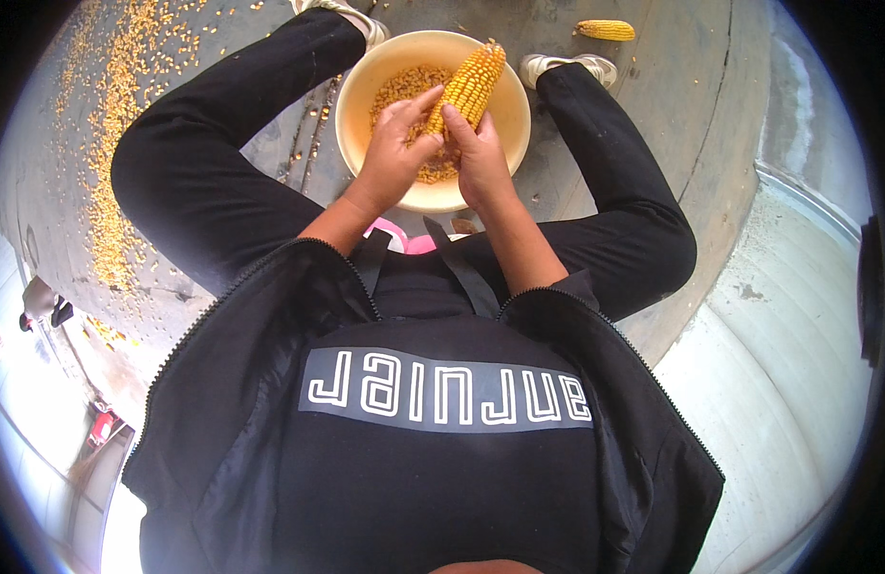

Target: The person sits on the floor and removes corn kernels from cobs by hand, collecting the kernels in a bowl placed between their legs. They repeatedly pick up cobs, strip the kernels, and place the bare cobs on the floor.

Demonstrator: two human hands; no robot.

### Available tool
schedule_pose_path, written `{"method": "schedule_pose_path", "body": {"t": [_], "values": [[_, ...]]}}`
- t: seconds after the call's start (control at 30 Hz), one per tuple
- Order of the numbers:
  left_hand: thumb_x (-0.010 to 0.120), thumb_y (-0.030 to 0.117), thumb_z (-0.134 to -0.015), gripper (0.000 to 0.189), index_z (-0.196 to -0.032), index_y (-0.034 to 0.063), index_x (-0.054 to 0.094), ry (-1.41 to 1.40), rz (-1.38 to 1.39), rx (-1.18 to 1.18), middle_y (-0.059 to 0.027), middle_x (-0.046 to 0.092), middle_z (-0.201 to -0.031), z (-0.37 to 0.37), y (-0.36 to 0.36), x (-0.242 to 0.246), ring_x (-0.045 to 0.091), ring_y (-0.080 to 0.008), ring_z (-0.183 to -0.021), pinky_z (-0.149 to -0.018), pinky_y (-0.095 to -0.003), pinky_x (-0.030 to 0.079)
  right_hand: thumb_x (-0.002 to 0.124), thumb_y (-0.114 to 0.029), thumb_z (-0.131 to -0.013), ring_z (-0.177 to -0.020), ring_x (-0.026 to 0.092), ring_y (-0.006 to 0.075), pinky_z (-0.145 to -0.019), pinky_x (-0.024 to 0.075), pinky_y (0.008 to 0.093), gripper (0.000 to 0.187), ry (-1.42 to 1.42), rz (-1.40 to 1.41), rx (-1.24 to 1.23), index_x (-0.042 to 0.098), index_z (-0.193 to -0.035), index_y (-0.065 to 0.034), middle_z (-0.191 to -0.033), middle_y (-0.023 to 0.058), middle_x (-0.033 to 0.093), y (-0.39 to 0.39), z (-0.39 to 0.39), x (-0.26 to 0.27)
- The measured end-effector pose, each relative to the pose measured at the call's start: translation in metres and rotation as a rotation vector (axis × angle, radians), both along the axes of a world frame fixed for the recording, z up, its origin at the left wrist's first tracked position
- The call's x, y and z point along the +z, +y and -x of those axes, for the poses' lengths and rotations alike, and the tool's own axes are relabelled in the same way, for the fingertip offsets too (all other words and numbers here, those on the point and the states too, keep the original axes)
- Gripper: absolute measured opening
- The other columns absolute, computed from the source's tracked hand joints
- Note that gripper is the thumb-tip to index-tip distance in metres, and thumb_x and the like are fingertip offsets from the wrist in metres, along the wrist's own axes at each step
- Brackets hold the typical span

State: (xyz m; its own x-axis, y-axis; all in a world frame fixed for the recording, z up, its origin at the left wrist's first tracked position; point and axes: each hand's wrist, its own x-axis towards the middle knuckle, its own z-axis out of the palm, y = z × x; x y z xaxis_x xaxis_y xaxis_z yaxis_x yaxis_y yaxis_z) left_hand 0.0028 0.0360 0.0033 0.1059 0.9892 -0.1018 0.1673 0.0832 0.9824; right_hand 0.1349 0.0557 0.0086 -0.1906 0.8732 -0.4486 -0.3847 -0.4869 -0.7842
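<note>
An ear of yellow corn [474, 82] slants over a cream plastic basin [352, 143]. My right hand [482, 154] grips its lower part, the thumb lying across the kernels. On the other side, my left hand [396, 143] has its index finger and thumb against the lower left of the ear. Both hands hide the ear's bottom end. Loose corn kernels [412, 81] cover much of the basin's floor below the hands.
Another corn ear [606, 30] lies on the floor [672, 107] beyond my right shoe [589, 68]. A long band of scattered kernels [109, 208] runs along the left. My bent legs flank the basin. A pale ridged surface [743, 380] borders the floor at right.
</note>
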Motion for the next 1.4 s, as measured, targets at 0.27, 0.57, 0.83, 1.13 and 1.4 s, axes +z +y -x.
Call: {"method": "schedule_pose_path", "body": {"t": [0.27, 0.57, 0.83, 1.13, 1.4], "values": [[0.05, 0.032, -0.097, 0.041, -0.125, 0.0032, 0.049, -0.823, 0.557, 0.227, -0.0078, 0.059, -0.11, -0.004, 0.016, 0.009, 0.059, -0.015, -0.098, -0.085, -0.0291, 0.048, 0.051, -0.017, -0.092, -0.108, 0.056, 0.0192, -0.093, 0.0461, 0.0312, 0.05, 0.24, 0.073, 0.094, 0.033, -0.136, -0.0017, -0.121, 0.011, 0.052, -0.003, 0.002, 0.005], [0.055, 0.023, -0.095, 0.036, -0.123, 0.0017, 0.048, -0.864, 0.463, 0.249, -0.0075, 0.059, -0.107, -0.003, 0.017, 0.013, 0.061, -0.0133, -0.095, -0.083, -0.0267, 0.05, 0.047, -0.018, -0.096, -0.117, 0.051, 0.0196, -0.098, 0.0426, 0.0315, 0.054, 0.259, 0.055, 0.095, 0.026, -0.143, -0.0021, -0.13, 0.0121, 0.047, -0.004, 0.007, 0.008], [0.057, 0.022, -0.093, 0.037, -0.123, 0.0041, 0.047, -0.967, 0.525, 0.225, -0.0066, 0.059, -0.106, 0.003, 0.019, 0.014, 0.06, -0.0142, -0.097, -0.084, -0.0278, 0.05, 0.044, -0.015, -0.097, -0.118, 0.05, 0.0173, -0.098, 0.0428, 0.0298, 0.054, 0.335, 0.067, 0.115, 0.023, -0.145, -0.0028, -0.132, 0.0114, 0.046, -0.005, 0.007, 0.012], [0.062, 0.022, -0.091, 0.041, -0.124, 0.0076, 0.042, -0.846, 0.406, 0.311, -0.0051, 0.056, -0.107, 0.0, 0.017, 0.01, 0.06, -0.0137, -0.091, -0.077, -0.0274, 0.052, 0.047, -0.03, -0.099, -0.082, 0.057, 0.0093, -0.064, 0.0491, 0.0194, 0.054, -0.107, -0.245, 0.261, 0.031, -0.142, -0.0013, -0.112, 0.008, 0.055, -0.01, 0.01, 0.008], [0.061, 0.031, -0.092, 0.04, -0.119, 0.0066, 0.044, -0.831, 0.422, 0.303, -0.0062, 0.058, -0.104, -0.004, 0.016, 0.009, 0.06, -0.0143, -0.09, -0.074, -0.0288, 0.052, 0.039, -0.032, -0.102, -0.081, 0.058, 0.0081, -0.064, 0.0478, 0.0194, 0.048, -0.07, -0.151, 0.152, 0.037, -0.137, 0.0004, -0.105, 0.0066, 0.058, -0.013, 0.011, 0.006]]}}
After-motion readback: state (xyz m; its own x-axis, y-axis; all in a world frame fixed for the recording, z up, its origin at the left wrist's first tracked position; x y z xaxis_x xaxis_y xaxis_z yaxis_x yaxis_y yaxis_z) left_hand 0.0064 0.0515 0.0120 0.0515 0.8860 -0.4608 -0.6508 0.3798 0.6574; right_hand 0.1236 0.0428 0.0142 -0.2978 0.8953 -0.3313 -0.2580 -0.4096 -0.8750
